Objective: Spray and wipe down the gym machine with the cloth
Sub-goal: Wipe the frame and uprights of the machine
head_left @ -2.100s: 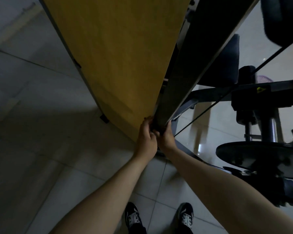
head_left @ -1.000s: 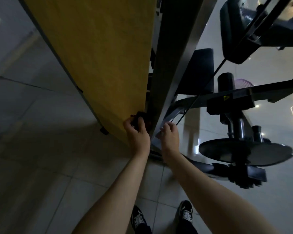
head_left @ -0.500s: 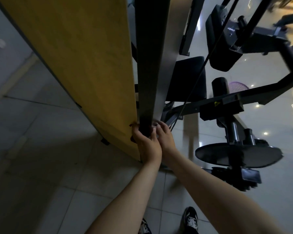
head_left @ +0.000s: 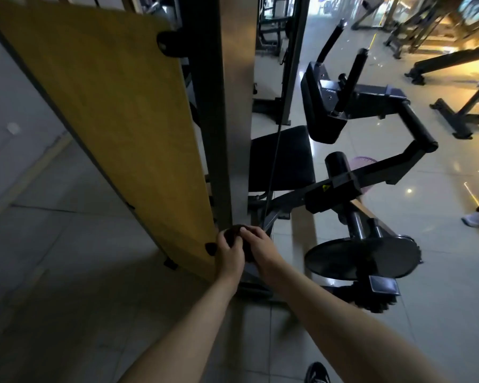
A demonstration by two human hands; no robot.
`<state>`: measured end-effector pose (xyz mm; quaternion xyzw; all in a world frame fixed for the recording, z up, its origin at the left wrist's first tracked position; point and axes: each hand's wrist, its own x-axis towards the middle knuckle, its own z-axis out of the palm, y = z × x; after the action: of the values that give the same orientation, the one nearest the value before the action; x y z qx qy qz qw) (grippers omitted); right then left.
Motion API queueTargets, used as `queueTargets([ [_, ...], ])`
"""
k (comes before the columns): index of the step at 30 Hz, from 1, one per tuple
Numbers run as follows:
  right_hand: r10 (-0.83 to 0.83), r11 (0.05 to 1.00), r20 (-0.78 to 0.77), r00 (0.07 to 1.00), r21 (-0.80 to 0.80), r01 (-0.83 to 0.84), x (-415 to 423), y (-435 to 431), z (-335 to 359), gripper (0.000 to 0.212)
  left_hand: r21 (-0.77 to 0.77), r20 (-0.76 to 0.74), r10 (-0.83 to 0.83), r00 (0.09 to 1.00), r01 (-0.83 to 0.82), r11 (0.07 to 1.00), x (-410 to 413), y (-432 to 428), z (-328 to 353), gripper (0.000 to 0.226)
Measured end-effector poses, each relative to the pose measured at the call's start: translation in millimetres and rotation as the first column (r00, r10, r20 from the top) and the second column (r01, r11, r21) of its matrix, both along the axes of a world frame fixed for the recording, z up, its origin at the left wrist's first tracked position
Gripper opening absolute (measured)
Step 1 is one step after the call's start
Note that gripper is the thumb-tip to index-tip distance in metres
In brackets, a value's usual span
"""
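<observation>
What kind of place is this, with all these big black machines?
Most likely a gym. A padded seat, a round weight plate on a bar, and more workout machines standing farther back all point to that.

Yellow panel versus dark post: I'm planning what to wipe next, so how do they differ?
The panel is broad, flat and yellow; the post is narrow, with dark and grey faces. Black mounts sit on the panel's edge; the post's faces look bare. The left hand and right hand hold the cloth at the post's foot, by the panel's lower corner. Both stand side by side.
</observation>
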<state>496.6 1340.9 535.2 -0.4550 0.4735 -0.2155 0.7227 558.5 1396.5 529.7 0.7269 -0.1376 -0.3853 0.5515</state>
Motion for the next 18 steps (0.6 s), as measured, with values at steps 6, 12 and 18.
queueTargets([
  [6, -0.252, 0.897, -0.108, 0.962, -0.399, 0.19, -26, -3, 24, 0.012, -0.064, 0.21, 0.017, 0.977, -0.004, 0.998, 11, 1, 29, 0.032],
  [12, -0.453, 0.71, 0.261, 0.852, -0.472, 0.522, -45, -34, 70, 0.008, -0.036, 0.26, 0.108, 0.96, -0.102, 0.994, 13, -26, 64, 0.06],
  [18, -0.174, 0.887, 0.506, 0.845, -0.292, 0.357, -24, -108, 148, 0.018, -0.015, 0.263, 0.181, 0.948, -0.184, 0.983, 14, -35, 78, 0.059],
])
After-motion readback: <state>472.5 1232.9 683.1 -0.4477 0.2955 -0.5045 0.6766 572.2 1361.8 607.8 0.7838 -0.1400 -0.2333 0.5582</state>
